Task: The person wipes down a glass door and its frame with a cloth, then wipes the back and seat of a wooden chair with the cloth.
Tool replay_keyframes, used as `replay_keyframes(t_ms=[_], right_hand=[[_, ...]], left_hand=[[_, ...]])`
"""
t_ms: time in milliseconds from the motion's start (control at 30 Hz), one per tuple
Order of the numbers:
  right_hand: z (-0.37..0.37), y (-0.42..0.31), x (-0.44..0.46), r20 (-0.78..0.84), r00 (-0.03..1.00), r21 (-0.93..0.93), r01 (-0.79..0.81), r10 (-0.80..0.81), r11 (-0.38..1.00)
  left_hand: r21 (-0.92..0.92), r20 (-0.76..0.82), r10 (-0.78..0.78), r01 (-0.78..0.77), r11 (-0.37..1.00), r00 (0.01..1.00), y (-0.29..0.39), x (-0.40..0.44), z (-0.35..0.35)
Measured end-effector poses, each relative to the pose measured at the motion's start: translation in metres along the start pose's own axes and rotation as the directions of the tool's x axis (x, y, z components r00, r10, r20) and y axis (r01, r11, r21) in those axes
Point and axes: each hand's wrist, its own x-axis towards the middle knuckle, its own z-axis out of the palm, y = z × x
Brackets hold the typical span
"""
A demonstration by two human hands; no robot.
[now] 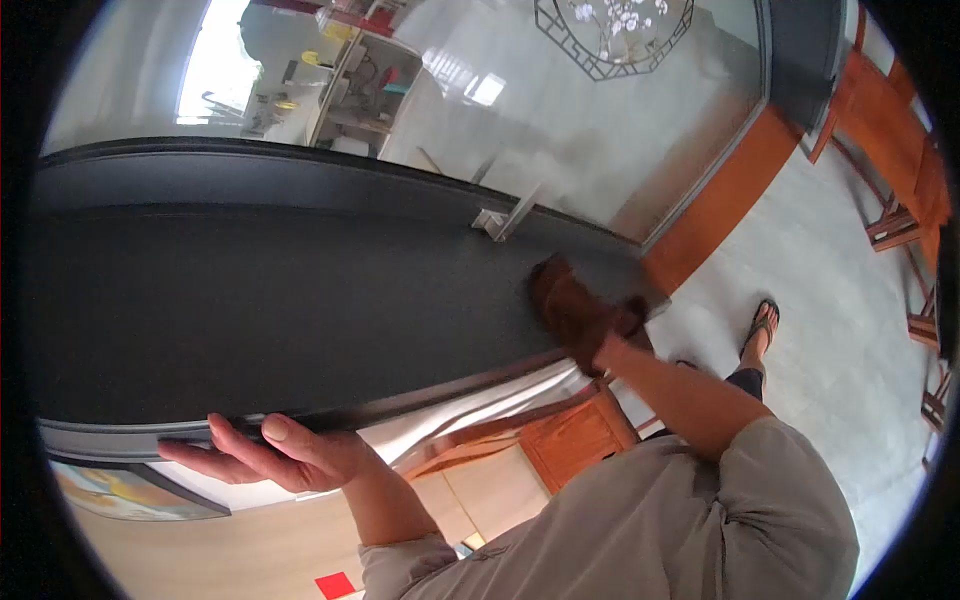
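My right hand (607,350) is pressed to a long dark panel (250,300) near its right end. Brown cloth (570,305), blurred by motion, covers most of that hand and hides the fingers. Along the panel's lower edge, my left hand (290,455) rests with fingers stretched out and the thumb lying at the rim; it holds nothing. A small silver metal handle (495,222) sticks out from the panel's upper edge, a little above and left of the cloth.
Glass (560,130) lies beyond the panel, showing shelves (355,100) and a flower decoration (615,25). Wooden furniture (880,140) stands at the right. A sandalled foot (765,325) is on the pale floor (810,400). Below are a wooden cabinet (575,440) and a picture (140,490).
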Motion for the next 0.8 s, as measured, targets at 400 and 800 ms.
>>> replay_keyframes(t_ms=[400,800], right_hand=[[-0.058,-0.080,0.095,0.006,0.997,0.771,0.043,-0.074,0.635],[0.053,0.058,-0.013,0.150,0.967,-0.177,-0.180,0.207,0.968]], left_hand=[[0.083,-0.035,-0.027,0.030,0.996,0.999,0.007,-0.005,-0.001],[-0.033,-0.131,-0.159,0.156,0.987,0.979,0.018,-0.006,0.011]])
